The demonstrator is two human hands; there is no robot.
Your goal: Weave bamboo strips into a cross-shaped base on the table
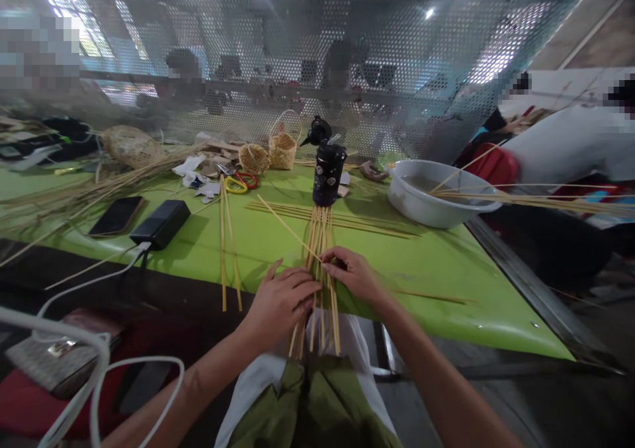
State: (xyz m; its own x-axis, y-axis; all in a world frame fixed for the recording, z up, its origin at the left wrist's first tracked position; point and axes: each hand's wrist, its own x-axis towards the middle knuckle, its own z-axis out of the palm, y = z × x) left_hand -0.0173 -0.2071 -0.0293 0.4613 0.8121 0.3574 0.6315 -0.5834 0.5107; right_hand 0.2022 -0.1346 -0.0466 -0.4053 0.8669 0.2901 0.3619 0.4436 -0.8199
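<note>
A row of narrow, pale strips (pixel 335 302), like bamboo or cane, runs toward me and past the table edge. Their far ends lie under a black cylindrical container (pixel 326 177). My left hand (pixel 288 296) lies across the strips from the left, its fingers bent over several of them; the thumb side is partly hidden. Between the thumb and fingers of my right hand (pixel 350 272) is pinched one thin strip (pixel 285 223), slanting up to the left across the row. Several strips (pixel 347 220) lie crosswise just in front of the container.
Two loose strips (pixel 223 256), a phone (pixel 116 216) and a black power bank (pixel 161 223) lie leftward. Scissors (pixel 238 182) rest near small woven baskets (pixel 284 150). A white basin (pixel 441 193) with strips stands right. A perforated panel (pixel 278 38) rises behind.
</note>
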